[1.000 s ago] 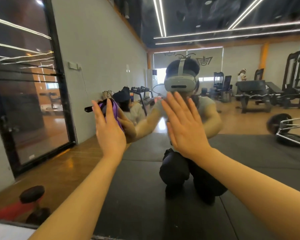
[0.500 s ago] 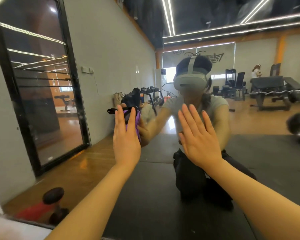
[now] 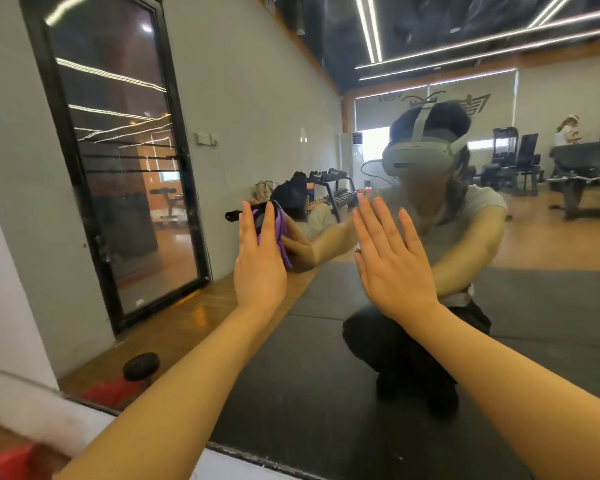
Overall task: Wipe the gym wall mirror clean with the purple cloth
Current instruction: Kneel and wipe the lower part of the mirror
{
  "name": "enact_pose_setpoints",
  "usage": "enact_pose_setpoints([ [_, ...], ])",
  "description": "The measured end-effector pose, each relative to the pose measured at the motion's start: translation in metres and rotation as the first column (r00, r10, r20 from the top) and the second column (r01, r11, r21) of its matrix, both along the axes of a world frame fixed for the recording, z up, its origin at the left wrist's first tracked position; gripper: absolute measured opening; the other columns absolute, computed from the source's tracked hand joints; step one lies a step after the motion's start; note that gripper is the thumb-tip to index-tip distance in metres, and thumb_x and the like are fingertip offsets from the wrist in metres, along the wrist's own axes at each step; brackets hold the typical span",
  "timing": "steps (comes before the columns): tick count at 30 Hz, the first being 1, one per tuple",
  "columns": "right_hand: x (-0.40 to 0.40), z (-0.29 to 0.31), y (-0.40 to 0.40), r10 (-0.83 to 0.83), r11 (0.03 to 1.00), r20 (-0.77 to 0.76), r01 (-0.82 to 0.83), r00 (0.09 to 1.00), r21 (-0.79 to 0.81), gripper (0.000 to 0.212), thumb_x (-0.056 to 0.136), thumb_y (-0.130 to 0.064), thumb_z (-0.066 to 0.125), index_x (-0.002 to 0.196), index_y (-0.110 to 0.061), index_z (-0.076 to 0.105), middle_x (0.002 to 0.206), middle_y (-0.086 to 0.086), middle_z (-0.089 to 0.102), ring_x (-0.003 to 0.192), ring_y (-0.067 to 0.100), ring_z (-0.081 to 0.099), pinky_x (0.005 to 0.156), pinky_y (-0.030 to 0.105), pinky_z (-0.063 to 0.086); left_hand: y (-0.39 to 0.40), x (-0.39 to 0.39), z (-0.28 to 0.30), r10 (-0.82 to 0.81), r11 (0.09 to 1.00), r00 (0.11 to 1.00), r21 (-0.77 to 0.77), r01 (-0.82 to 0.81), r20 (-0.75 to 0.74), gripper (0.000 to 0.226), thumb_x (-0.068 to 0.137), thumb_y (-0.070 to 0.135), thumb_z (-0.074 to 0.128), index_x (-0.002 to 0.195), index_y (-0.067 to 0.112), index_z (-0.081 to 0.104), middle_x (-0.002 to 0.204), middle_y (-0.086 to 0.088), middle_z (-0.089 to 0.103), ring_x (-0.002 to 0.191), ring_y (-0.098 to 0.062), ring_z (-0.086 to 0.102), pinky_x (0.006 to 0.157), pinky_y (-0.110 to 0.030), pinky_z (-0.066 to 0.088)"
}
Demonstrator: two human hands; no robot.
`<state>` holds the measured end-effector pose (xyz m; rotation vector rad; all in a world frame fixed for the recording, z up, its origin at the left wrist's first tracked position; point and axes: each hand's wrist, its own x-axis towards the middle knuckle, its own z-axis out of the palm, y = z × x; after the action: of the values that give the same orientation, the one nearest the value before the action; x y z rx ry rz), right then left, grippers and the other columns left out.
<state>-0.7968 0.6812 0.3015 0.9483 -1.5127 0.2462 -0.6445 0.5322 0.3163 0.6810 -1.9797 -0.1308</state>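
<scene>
Purple cloth (image 3: 280, 226) sits trapped between your left hand (image 3: 258, 261) and the mirror (image 3: 326, 341), over toward nine o'clock in the head view, with a strip of it showing past your fingers on their three o'clock side. Your left fingers lie straight and flat, so you are pressing the cloth to the glass with an open palm, not pinching it. Your right hand (image 3: 392, 261) is likewise spread flat with straight fingers, near the middle of the view and empty; whether it actually touches the glass I cannot tell.

Expect the cloth to behave as a light, soft, limp thing: it will bunch or slide out from under a flat palm if the pressure drops (a slick pane gives it little to cling to). Keep the whole palm over its middle, or curl a fingertip over its upper edge if it starts to creep. The mirror itself is stiff but breakable, so press evenly instead of leaning hard.

The visible purple strip runs roughly twelve to six o'clock, in line with your fingers, which point to twelve. The mirror's lower edge runs from about eight o'clock toward five.
</scene>
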Motion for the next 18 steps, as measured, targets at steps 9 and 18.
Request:
enact_pose_setpoints([
  [9, 0.001, 0.002, 0.002, 0.038, 0.999, -0.006, -0.038, 0.999, 0.014, 0.066, 0.101, -0.029, 0.037, 0.156, 0.001, 0.019, 0.165, 0.019, 0.012, 0.153, 0.033, 0.010, 0.124, 0.047, -0.002, 0.010, 0.014, 0.001, 0.043, 0.998, 0.994, -0.059, -0.037, 0.097, 0.091, 0.095, -0.002, 0.057, 0.158, 0.036, 0.003, 0.166, 0.007, -0.010, 0.141, -0.025, 0.036, 0.090, -0.030, 0.055],
  [18, -0.002, 0.002, 0.002, 0.077, 0.997, -0.007, -0.077, 0.997, 0.012, 0.066, 0.102, -0.028, 0.035, 0.157, 0.002, 0.016, 0.165, 0.021, 0.013, 0.153, 0.034, 0.011, 0.124, 0.047, 0.000, 0.007, 0.021, -0.002, 0.034, 0.997, 0.988, -0.079, -0.023, 0.150, 0.094, 0.093, -0.003, 0.060, 0.157, 0.037, 0.004, 0.166, 0.005, -0.008, 0.143, -0.023, 0.033, 0.092, -0.022, 0.047],
])
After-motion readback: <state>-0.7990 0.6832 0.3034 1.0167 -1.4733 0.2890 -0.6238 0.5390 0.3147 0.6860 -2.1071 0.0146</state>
